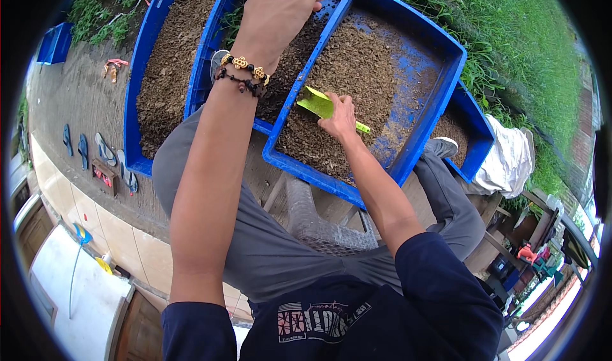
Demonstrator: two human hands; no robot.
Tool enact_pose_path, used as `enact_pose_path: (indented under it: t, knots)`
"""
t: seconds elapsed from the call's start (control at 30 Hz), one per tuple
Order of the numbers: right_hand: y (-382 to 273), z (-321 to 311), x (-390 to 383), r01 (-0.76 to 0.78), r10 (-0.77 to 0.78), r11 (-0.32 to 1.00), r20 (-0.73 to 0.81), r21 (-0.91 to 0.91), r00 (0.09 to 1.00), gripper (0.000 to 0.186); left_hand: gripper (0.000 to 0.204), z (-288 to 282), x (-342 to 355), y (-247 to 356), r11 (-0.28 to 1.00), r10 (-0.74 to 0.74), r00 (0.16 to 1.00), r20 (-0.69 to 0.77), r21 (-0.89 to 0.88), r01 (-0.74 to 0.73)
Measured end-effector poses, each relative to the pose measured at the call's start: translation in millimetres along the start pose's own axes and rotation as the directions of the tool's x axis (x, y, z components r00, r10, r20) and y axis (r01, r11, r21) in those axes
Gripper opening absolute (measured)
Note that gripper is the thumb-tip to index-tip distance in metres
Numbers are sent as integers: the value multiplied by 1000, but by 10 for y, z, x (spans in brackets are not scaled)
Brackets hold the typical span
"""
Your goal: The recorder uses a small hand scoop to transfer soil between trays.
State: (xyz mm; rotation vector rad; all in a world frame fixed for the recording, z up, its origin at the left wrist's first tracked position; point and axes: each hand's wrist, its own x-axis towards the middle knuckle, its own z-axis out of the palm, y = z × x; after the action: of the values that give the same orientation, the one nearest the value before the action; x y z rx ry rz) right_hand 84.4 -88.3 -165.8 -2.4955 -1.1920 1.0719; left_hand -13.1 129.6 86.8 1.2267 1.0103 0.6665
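My right hand is closed around a lime-green plastic hand scoop, with the end of its handle showing past my palm. The scoop's blade points left and rests against loose brown crumbly material in a blue rectangular tray. On the tray's right side, patches of blue bottom show through. My left hand is raised over the far left side of the tray, its fingers curled together; whether anything is in them is hidden. Two beaded bracelets circle the left wrist.
More blue trays of brown material stand at the left and right. A woven chair is between my legs. White sacking lies at the right beside grass. Several sandals lie on the ground at the left.
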Motion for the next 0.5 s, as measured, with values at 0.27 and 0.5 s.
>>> enact_pose_path:
  t: [0.27,0.5]
  knots:
    - [269,-67,199,135,-142,984,59,114,988,79,16,1,-61,28,1000,12,1000,0,10,-12]
    - [404,-139,152,166,-173,975,38,146,984,79,16,9,33,-56,999,-26,1000,-17,33,26]
